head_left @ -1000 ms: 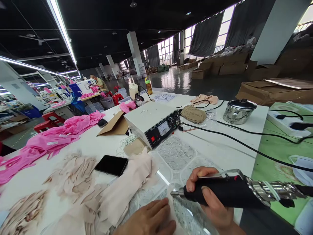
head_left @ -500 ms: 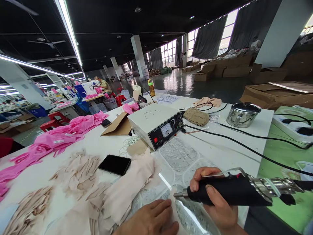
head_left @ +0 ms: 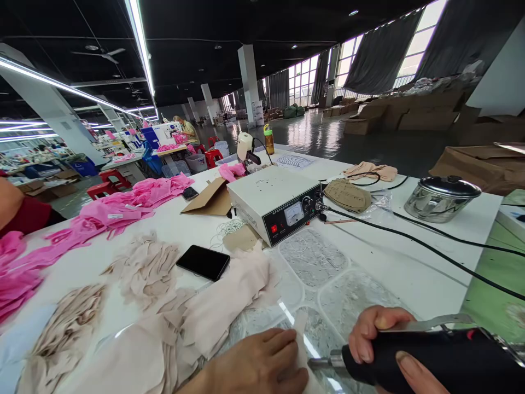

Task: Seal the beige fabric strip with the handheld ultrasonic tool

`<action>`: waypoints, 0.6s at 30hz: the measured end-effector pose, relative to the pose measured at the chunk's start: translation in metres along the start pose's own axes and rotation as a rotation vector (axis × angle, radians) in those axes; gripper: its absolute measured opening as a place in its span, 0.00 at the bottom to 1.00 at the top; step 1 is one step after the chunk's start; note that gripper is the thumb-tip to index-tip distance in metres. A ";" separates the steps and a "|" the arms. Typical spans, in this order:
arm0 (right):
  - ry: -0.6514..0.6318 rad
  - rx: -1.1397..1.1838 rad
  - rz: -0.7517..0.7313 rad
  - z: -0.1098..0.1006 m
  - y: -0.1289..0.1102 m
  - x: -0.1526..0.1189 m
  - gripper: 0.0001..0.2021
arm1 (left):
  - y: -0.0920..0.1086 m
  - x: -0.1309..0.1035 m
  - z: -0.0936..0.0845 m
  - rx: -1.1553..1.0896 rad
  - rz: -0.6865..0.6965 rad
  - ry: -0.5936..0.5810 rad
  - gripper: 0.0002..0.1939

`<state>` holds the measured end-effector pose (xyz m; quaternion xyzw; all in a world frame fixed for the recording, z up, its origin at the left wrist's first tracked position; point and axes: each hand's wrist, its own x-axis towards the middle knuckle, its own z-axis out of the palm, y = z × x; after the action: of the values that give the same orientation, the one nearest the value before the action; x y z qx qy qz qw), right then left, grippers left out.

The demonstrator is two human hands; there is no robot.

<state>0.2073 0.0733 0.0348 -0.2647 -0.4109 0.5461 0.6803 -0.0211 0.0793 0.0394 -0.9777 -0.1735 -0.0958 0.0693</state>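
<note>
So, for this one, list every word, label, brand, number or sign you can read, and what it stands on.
None can be quoted with certainty.
Control box: a line of characters on the front, too small to read.
Meter on it: markings too small.
Tan piece beside it: writing-like marks, blurred.
Pink fabric: white tag, illegible.
Hand tool: a red mark, no readable lettering.

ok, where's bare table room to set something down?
Right: white table, between black cable and patterned mat. Left: strip between pink fabric and beige pieces. Crowded: the front, beige pieces beside the left hand, black tool in the right hand.
</note>
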 end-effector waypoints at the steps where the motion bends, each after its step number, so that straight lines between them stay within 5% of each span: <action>1: -0.002 -0.001 0.004 0.000 0.000 0.000 0.06 | 0.000 0.000 0.000 -0.001 0.001 0.004 0.07; 18: -0.026 -0.013 -0.004 0.003 -0.003 0.002 0.06 | -0.001 -0.002 0.001 0.004 0.010 0.013 0.07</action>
<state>0.2065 0.0740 0.0388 -0.2608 -0.4239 0.5455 0.6744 -0.0233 0.0794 0.0381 -0.9778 -0.1685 -0.1015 0.0727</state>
